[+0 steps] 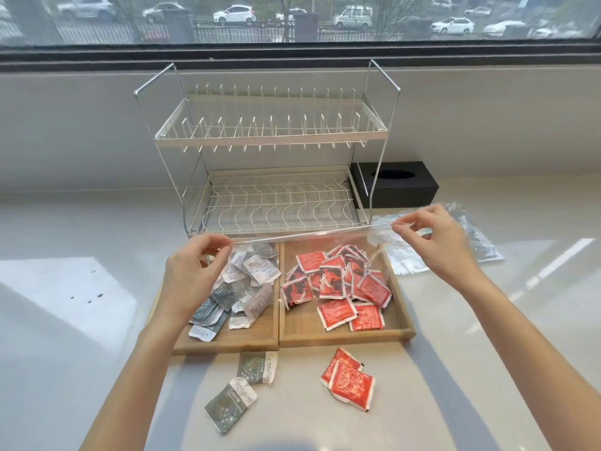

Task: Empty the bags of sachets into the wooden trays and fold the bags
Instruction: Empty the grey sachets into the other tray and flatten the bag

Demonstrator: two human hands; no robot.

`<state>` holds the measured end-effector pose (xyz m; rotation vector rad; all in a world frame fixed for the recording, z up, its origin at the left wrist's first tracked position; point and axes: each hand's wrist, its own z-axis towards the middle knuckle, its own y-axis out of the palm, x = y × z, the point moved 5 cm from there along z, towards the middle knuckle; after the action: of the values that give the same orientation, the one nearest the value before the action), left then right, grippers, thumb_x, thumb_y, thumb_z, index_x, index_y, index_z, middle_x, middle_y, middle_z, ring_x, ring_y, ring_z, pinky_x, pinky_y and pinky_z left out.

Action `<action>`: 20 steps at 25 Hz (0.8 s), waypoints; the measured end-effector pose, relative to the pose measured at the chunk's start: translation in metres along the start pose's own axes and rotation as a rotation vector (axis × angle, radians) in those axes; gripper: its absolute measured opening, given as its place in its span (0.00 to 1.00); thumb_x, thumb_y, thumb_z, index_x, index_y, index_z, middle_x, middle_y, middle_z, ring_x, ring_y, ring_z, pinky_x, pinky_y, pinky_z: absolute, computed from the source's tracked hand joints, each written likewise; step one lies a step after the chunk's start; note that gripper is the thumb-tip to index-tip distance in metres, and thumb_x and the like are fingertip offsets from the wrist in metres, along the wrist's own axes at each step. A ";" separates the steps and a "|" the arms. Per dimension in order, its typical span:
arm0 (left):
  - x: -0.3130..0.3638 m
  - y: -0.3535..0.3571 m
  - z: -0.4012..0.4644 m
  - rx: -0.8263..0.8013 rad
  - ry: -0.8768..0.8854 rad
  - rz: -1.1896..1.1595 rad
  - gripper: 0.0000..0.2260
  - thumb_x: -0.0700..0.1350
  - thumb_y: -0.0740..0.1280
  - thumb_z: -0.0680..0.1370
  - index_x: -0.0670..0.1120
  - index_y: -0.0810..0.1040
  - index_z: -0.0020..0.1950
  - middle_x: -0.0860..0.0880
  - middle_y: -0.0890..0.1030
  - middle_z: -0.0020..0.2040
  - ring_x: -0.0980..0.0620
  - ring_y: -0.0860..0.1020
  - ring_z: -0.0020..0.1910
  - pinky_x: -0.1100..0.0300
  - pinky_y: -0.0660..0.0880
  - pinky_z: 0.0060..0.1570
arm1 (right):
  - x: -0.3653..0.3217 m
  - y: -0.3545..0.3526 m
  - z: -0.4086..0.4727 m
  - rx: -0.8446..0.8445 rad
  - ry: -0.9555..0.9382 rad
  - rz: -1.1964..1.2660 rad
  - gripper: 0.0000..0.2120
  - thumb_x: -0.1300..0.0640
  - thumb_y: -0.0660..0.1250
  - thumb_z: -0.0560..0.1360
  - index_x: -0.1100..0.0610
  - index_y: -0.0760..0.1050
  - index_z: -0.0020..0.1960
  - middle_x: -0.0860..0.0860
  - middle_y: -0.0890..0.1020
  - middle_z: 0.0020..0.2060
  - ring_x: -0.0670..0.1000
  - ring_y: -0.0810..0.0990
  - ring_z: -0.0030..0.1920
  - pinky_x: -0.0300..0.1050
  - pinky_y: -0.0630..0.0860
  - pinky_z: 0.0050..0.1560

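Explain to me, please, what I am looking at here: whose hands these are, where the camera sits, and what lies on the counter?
There is no machine: a person wears a camera on the head, looking down at both bare hands. The left hand and right hand pinch the ends of a clear plastic bag, stretched above two wooden trays. The left tray holds grey sachets, the right tray red sachets. A few of each lie loose on the counter. Behind stand a wire dish rack, a black box and another bag.
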<state>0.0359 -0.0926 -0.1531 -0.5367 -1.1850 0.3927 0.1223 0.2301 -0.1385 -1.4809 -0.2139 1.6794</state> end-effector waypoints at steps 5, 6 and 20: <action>0.048 0.013 -0.007 0.064 0.062 -0.054 0.05 0.38 0.64 0.74 0.49 0.73 0.45 0.56 0.76 0.43 0.66 0.75 0.42 0.66 0.71 0.47 | 0.004 -0.042 0.000 0.090 -0.008 0.124 0.02 0.57 0.67 0.73 0.51 0.76 0.42 0.46 0.78 0.38 0.41 0.76 0.32 0.27 0.69 0.36; 0.057 0.018 -0.008 0.061 0.057 -0.063 0.07 0.38 0.64 0.75 0.50 0.72 0.45 0.58 0.76 0.41 0.66 0.75 0.41 0.66 0.70 0.46 | 0.006 -0.050 0.000 0.089 -0.010 0.171 0.03 0.57 0.67 0.73 0.50 0.75 0.42 0.45 0.79 0.36 0.42 0.76 0.31 0.28 0.70 0.36; 0.137 0.149 -0.014 -0.135 0.031 -0.136 0.18 0.33 0.60 0.75 0.56 0.75 0.38 0.51 0.79 0.45 0.57 0.79 0.40 0.57 0.77 0.46 | 0.111 -0.143 0.012 0.188 0.072 0.285 0.12 0.58 0.62 0.76 0.42 0.67 0.39 0.44 0.77 0.35 0.44 0.77 0.40 0.30 0.70 0.39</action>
<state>0.0935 0.1015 -0.1394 -0.5734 -1.2156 0.1885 0.1895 0.3987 -0.1260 -1.4776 0.1986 1.8093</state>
